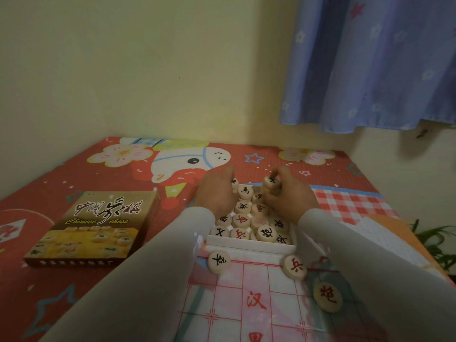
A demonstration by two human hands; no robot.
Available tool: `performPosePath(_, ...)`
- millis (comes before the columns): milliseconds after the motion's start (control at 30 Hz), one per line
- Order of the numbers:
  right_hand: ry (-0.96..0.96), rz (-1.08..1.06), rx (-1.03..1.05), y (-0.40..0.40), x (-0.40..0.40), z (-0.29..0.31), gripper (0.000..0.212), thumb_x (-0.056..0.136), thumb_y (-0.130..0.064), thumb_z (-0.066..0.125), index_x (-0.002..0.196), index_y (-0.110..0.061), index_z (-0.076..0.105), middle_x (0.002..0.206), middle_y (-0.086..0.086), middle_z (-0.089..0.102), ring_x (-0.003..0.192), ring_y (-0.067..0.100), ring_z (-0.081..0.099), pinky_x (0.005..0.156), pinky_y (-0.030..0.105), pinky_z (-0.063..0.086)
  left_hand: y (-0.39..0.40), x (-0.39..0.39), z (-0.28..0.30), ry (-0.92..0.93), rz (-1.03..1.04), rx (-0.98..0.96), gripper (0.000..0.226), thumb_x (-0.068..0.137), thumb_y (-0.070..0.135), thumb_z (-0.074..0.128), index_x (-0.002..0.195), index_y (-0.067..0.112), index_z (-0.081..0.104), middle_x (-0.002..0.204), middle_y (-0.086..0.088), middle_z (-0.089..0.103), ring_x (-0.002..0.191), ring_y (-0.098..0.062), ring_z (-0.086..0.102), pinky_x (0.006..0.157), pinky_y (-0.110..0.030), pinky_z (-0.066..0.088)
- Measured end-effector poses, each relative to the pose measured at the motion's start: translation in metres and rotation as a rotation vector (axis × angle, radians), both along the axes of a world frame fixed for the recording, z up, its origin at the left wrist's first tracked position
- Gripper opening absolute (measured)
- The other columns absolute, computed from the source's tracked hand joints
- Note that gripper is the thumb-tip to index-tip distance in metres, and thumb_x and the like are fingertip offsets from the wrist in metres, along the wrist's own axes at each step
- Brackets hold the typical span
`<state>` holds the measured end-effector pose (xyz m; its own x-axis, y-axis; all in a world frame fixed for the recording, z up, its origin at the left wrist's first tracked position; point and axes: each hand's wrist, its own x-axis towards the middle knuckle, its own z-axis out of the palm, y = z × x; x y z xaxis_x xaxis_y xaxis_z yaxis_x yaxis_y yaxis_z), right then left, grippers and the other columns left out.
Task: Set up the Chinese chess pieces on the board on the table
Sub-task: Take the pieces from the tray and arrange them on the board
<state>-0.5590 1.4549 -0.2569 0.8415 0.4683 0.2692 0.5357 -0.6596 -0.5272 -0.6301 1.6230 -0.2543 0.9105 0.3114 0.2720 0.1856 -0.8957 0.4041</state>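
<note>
A white tray (249,244) full of round wooden chess pieces (243,219) sits at the far edge of the thin paper board (249,292) with red lines. Three pieces lie on the board: a black-lettered one (218,261), a red-lettered one (295,266) and another (327,295) at the right. My right hand (288,193) pinches a black-lettered piece (272,182) lifted above the tray's far end. My left hand (217,191) reaches into the tray's far left corner, fingers curled over pieces there; what it holds is hidden.
The chess set's box lid (93,228) lies to the left on the red patterned tablecloth (74,169). A wall stands behind the table, a blue curtain (370,60) hangs at the upper right, and a green plant (436,240) shows past the table's right edge.
</note>
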Motion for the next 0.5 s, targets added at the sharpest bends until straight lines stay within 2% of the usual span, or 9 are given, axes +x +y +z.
performPosePath(100, -0.008, 0.004, 0.043, -0.014, 0.005, 0.007, 0.035, 0.084, -0.030, 0.067, 0.111, -0.023, 0.047, 0.092, -0.001, 0.062, 0.084, 0.022, 0.061, 0.073, 0.030, 0.046, -0.001, -0.003, 0.010, 0.001, 0.001, -0.049, 0.029, 0.087, 0.016, 0.062, 0.108, 0.018, 0.042, 0.090, -0.004, 0.061, 0.086, -0.027, 0.057, 0.069, -0.039, 0.050)
performPosePath(167, -0.015, 0.007, 0.071, -0.022, 0.009, 0.010, 0.034, 0.082, -0.029, 0.070, 0.106, -0.026, 0.046, 0.091, -0.003, 0.060, 0.088, 0.023, 0.062, 0.073, 0.028, 0.043, -0.003, -0.003, 0.015, -0.014, -0.010, -0.084, 0.030, 0.088, 0.020, 0.060, 0.111, 0.019, 0.040, 0.094, -0.006, 0.063, 0.087, -0.029, 0.058, 0.074, -0.041, 0.051)
performPosePath(267, 0.001, 0.061, 0.046, -0.030, 0.007, 0.015, 0.035, 0.081, -0.032, 0.072, 0.101, -0.032, 0.043, 0.089, -0.008, 0.059, 0.085, 0.018, 0.062, 0.070, 0.027, 0.042, -0.012, 0.003, 0.017, -0.054, -0.030, -0.142, 0.031, 0.088, 0.019, 0.061, 0.111, 0.018, 0.039, 0.095, -0.008, 0.064, 0.085, -0.030, 0.061, 0.072, -0.039, 0.051)
performPosePath(367, 0.046, 0.122, -0.087, -0.032, -0.001, 0.013, 0.036, 0.081, -0.034, 0.072, 0.104, -0.031, 0.044, 0.091, -0.007, 0.060, 0.081, 0.015, 0.060, 0.066, 0.028, 0.047, -0.020, 0.012, 0.009, -0.097, -0.030, -0.152, 0.030, 0.086, 0.017, 0.061, 0.105, 0.020, 0.039, 0.093, -0.005, 0.062, 0.085, -0.029, 0.060, 0.067, -0.035, 0.047)
performPosePath(500, -0.045, 0.124, -0.285, -0.030, -0.003, 0.007, 0.035, 0.084, -0.034, 0.066, 0.107, -0.027, 0.041, 0.090, 0.003, 0.064, 0.077, 0.021, 0.058, 0.062, 0.031, 0.047, -0.027, 0.017, -0.006, -0.066, -0.014, -0.135, 0.035, 0.087, 0.015, 0.061, 0.113, 0.017, 0.038, 0.095, -0.006, 0.060, 0.085, -0.027, 0.059, 0.065, -0.034, 0.043)
